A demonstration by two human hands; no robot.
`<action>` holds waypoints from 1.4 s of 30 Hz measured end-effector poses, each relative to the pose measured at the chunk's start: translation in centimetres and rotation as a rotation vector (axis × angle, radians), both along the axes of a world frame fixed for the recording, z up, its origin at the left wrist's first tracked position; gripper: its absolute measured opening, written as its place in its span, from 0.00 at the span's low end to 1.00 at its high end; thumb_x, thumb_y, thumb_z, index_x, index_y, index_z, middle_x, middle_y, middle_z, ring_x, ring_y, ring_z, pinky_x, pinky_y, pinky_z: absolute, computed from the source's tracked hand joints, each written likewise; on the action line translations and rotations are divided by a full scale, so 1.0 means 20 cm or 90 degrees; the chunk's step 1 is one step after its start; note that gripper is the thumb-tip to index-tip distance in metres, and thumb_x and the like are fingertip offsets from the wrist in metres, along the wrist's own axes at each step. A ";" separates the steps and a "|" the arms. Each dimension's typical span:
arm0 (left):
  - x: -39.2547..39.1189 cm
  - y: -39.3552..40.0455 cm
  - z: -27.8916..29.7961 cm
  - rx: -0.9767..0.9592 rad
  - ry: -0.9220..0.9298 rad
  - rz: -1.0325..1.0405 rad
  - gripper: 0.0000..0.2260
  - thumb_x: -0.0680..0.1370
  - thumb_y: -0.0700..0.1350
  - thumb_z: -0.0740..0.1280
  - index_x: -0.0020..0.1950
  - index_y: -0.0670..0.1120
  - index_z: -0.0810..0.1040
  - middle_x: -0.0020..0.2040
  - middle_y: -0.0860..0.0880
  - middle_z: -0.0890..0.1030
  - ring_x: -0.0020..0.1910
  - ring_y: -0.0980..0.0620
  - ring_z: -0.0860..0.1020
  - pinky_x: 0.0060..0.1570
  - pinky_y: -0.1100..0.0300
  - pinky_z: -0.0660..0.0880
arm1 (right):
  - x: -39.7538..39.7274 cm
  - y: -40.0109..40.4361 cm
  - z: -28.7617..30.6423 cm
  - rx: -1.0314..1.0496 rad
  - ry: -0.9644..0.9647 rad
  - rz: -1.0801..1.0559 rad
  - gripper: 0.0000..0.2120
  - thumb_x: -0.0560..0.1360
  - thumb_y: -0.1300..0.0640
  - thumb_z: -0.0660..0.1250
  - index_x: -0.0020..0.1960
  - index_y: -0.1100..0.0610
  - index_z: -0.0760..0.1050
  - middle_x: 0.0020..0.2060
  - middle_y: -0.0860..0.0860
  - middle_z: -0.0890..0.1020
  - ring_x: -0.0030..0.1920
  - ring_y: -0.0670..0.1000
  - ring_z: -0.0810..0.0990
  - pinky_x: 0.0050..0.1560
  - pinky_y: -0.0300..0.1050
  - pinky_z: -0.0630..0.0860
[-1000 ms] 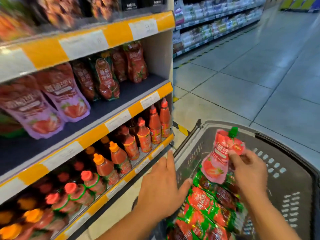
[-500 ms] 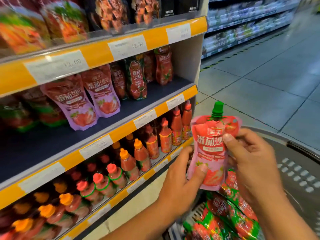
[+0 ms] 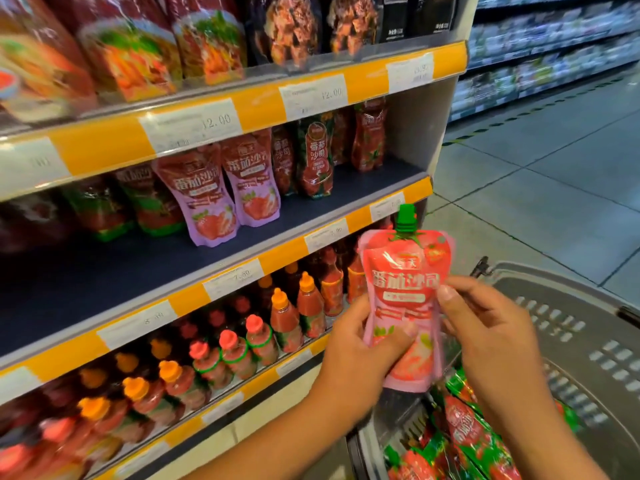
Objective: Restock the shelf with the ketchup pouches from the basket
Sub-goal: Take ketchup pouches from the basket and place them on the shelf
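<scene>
A pink and red ketchup pouch (image 3: 405,292) with a green cap stands upright between both hands, in front of the lower shelf edge. My left hand (image 3: 353,344) grips its lower left side, thumb across the front. My right hand (image 3: 485,327) pinches its right edge. Below them the grey basket (image 3: 571,327) holds several red and green ketchup pouches (image 3: 464,427). On the middle shelf (image 3: 138,271), two matching pink pouches (image 3: 228,188) stand beside darker red ones.
Ketchup bottles (image 3: 242,341) with orange and red caps fill the shelf below. Bagged goods (image 3: 131,53) sit on the top shelf. Yellow price strips (image 3: 242,112) line the shelf edges. Tiled aisle floor (image 3: 554,168) stretches to the right, with another stocked shelf (image 3: 540,53) beyond.
My right hand lifted the pink pouch out of the basket up to shelf level. My left hand left the basket rim and took hold of the pouch's lower part.
</scene>
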State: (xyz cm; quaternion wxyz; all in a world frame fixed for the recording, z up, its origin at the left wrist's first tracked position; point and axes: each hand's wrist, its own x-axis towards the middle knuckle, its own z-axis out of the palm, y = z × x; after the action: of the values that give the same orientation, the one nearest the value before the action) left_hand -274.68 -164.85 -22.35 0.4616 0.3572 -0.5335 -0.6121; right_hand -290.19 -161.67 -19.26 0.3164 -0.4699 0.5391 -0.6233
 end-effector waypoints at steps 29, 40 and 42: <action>0.76 -0.84 0.33 -0.041 -0.156 0.477 0.20 0.70 0.40 0.77 0.61 0.49 0.82 0.51 0.43 0.87 0.47 0.38 0.85 0.40 0.54 0.81 | 0.25 -0.02 -0.58 0.062 0.702 0.072 0.12 0.79 0.42 0.60 0.47 0.40 0.82 0.46 0.34 0.77 0.58 0.42 0.79 0.79 0.60 0.53; 0.80 -0.85 0.27 -0.072 -0.282 0.447 0.14 0.74 0.50 0.74 0.60 0.52 0.84 0.49 0.52 0.87 0.50 0.50 0.86 0.47 0.55 0.83 | 0.25 -0.03 -0.60 0.042 0.691 0.060 0.12 0.78 0.44 0.60 0.45 0.41 0.82 0.43 0.36 0.77 0.55 0.42 0.78 0.82 0.55 0.46; 0.81 -0.83 0.26 -0.070 -0.328 0.449 0.13 0.76 0.51 0.73 0.58 0.47 0.83 0.46 0.46 0.86 0.42 0.46 0.84 0.36 0.61 0.76 | 0.25 -0.03 -0.60 0.045 0.690 0.062 0.12 0.78 0.44 0.60 0.45 0.41 0.82 0.43 0.36 0.77 0.55 0.42 0.78 0.82 0.55 0.46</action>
State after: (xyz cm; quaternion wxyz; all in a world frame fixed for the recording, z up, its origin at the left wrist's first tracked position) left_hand -258.57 -181.53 -17.13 0.5123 0.6333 -0.5086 -0.2789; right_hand -285.16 -162.23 -31.29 0.0370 -0.7376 0.6230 -0.2579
